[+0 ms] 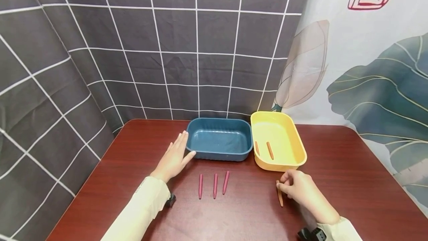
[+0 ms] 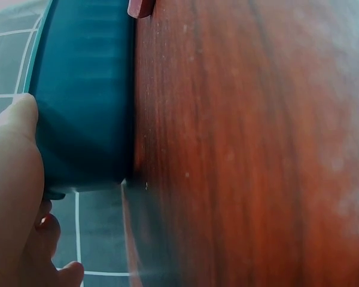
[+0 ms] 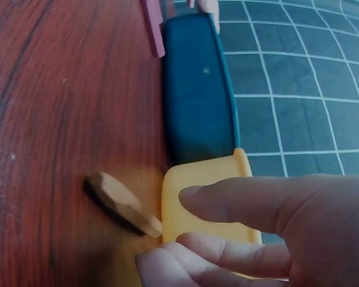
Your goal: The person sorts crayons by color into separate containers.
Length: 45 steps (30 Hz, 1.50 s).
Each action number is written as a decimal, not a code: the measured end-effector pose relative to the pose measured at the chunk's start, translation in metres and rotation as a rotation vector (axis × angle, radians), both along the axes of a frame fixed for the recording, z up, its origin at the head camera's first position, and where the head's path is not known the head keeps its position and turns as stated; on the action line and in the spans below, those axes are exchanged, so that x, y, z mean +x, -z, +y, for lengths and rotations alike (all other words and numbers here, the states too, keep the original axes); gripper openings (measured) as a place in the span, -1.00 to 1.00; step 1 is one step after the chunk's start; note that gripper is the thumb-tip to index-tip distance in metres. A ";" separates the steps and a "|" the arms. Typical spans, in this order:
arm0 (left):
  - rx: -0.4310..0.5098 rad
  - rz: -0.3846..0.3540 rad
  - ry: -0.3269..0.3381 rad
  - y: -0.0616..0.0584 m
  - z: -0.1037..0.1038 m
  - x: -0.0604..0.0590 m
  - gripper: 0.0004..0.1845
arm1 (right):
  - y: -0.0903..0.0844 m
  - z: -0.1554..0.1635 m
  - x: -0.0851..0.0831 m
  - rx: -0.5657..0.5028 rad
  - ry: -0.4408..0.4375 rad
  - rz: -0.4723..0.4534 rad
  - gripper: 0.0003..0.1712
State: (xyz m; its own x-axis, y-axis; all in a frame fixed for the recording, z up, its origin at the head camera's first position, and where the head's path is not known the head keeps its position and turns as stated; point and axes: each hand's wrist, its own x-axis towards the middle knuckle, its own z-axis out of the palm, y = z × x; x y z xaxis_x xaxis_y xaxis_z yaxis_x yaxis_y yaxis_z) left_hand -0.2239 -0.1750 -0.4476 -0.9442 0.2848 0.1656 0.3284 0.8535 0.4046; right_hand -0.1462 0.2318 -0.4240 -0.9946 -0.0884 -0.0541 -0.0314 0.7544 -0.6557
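You're at the pick-up step, by the look of it: your right hand [image 1: 299, 187] hangs over the orange stick [image 1: 280, 197] on the counter [image 1: 240, 215] before the yellow tray [image 1: 285, 138], thumb and fingers apart. Your left hand [image 1: 172, 159] sits straight-fingered against the blue tray [image 1: 220, 156], 3 pink sticks [image 1: 215, 186] nearby. Next calls for a pinch, then probably a lift over the yellow tray's rim towards the 2 orange sticks [image 1: 269, 150] inside.

There are three red sticks [image 1: 215, 186], three orange sticks [image 1: 280, 198], one blue tub [image 1: 219, 142] and one yellow tub [image 1: 284, 137].
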 end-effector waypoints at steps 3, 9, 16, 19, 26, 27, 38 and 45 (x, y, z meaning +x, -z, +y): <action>0.002 0.003 0.004 -0.001 0.000 0.000 -0.11 | 0.003 -0.001 -0.001 0.020 0.031 -0.019 -0.78; 0.002 -0.009 0.004 -0.002 0.001 0.001 -0.11 | 0.008 -0.002 -0.001 0.059 0.032 -0.024 -0.74; 0.008 -0.008 0.007 -0.001 0.003 0.001 -0.11 | 0.010 -0.004 -0.003 0.093 0.026 -0.008 -0.69; 0.007 -0.009 0.007 -0.001 0.003 0.001 -0.11 | 0.010 -0.005 -0.003 0.098 0.027 -0.015 -0.70; 0.005 -0.011 -0.001 -0.001 0.002 0.001 -0.11 | 0.012 -0.006 -0.003 0.099 0.023 -0.001 -0.72; 0.004 -0.008 0.000 0.000 0.002 0.001 -0.11 | 0.012 -0.005 -0.003 0.105 0.021 0.006 -0.72; -0.007 -0.010 -0.002 -0.001 0.003 0.000 -0.11 | 0.010 -0.005 -0.004 0.114 0.002 0.046 -0.78; -0.009 -0.001 0.000 -0.001 0.002 0.001 -0.10 | 0.003 -0.005 -0.003 0.095 -0.013 0.081 -0.81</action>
